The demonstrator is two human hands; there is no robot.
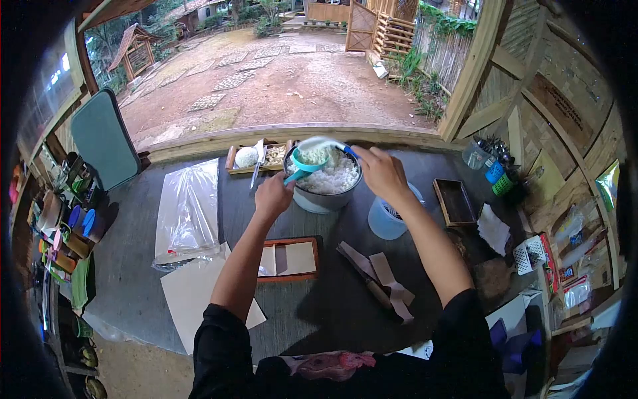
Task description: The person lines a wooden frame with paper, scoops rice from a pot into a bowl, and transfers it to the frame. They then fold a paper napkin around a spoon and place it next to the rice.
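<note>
A round pot (321, 203) of white cooked rice (335, 178) stands at the back middle of the table. My left hand (274, 195) is closed around the handle of a small turquoise scoop cup (310, 167), which is over the rice and has rice in it. My right hand (383, 174) grips the blue handle of a white rice paddle (320, 142). The paddle's blurred head is over the scoop cup's far rim. Just below my right forearm sits a translucent plastic tub (387, 223).
Left of the pot, a wooden tray (231, 159) holds a white rice mound and small pieces. Plastic-wrapped sheets (188, 206) lie at left. Nearer me are a paper-lined wooden tray (292, 258) and a knife (375, 289) beside paper strips. A dark tray (455, 202) lies at right.
</note>
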